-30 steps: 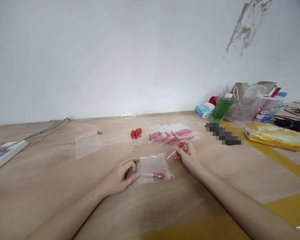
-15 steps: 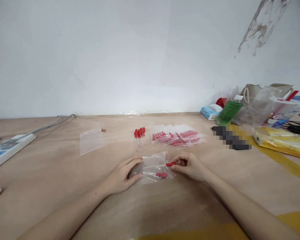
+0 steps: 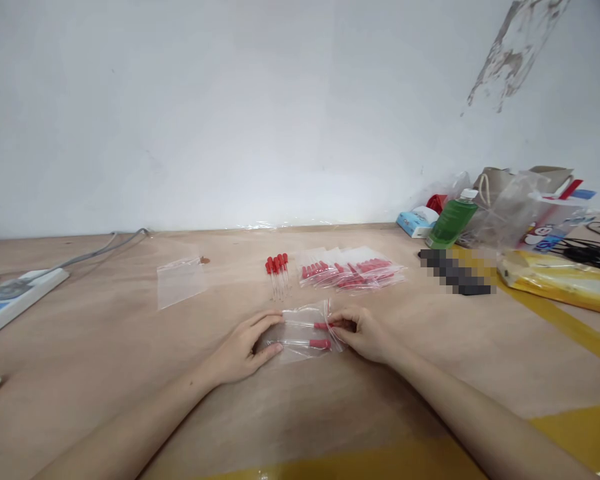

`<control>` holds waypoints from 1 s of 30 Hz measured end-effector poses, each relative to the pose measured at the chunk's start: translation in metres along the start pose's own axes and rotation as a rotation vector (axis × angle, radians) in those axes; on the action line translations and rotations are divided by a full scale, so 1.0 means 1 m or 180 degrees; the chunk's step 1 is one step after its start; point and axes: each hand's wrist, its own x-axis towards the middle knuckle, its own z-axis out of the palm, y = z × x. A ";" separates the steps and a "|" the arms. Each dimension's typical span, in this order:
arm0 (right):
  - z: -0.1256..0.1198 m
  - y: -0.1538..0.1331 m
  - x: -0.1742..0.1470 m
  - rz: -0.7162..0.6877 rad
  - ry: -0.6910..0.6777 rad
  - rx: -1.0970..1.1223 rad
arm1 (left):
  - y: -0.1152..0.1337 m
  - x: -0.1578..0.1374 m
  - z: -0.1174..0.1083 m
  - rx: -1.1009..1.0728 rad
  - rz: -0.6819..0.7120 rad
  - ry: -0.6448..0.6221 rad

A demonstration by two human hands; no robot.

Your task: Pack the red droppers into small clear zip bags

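1. Monitoring the head feed from my remote station: a clear zip-seal bag (image 3: 300, 355) lies between the hands, mouth toward the right.
2. Left hand (image 3: 245, 350): half open, fingers curved, fingertips and thumb apart on the bag's closed end; I cannot tell how firmly it presses.
3. Right hand (image 3: 363, 333): thumb and fingers pinched on the red bulb of the upper dropper (image 3: 321, 326) at the mouth, stem inside. The lower dropper (image 3: 320, 344) lies wholly in the bag.
4. Step in hand, I judge: inserting the upper dropper. Next move calls for clearing its bulb past the seal without creasing the lip.
5. Beyond both hands: loose red-bulbed droppers (image 3: 278, 263), with filled bags (image 3: 353, 268) to their right.
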 end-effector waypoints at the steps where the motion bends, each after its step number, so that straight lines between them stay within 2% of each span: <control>1: 0.000 0.000 0.001 -0.0127 -0.0011 -0.0050 | 0.000 0.000 0.000 -0.0004 0.0001 -0.0002; 5: -0.001 0.002 0.002 -0.0577 -0.0096 0.0109 | -0.001 -0.002 0.001 -0.0026 0.0016 -0.0021; 9: -0.008 0.004 0.003 -0.0308 -0.0338 0.0661 | 0.000 -0.002 0.001 -0.0102 -0.0003 -0.0031; 12: -0.017 0.002 0.012 -0.0002 0.0079 0.0733 | 0.002 -0.001 -0.001 -0.0179 -0.0047 -0.0005; 14: -0.021 -0.005 0.026 0.0033 0.0540 0.0396 | 0.003 0.000 -0.002 -0.0211 -0.0036 -0.0026; 16: -0.020 -0.015 0.048 0.0039 0.0757 -0.0029 | 0.003 0.001 -0.003 -0.0226 -0.0001 -0.0052; 18: -0.012 -0.026 0.075 0.0157 0.0704 -0.0378 | 0.003 0.001 -0.003 -0.0231 0.0030 -0.0048; 20: 0.001 -0.034 0.104 0.0574 0.0476 -0.0785 | 0.002 0.000 -0.003 -0.0230 0.0043 -0.0029; 24: 0.030 -0.038 0.154 0.1039 0.0442 -0.1007 | 0.001 -0.001 -0.002 -0.0200 0.0016 0.0007; 27: 0.044 -0.034 0.176 0.1327 0.0349 -0.1132 | 0.001 -0.001 -0.002 -0.0190 0.0022 0.0012; 30: 0.050 -0.031 0.188 0.1394 0.0254 -0.1265 | 0.001 -0.001 -0.002 -0.0191 0.0034 0.0026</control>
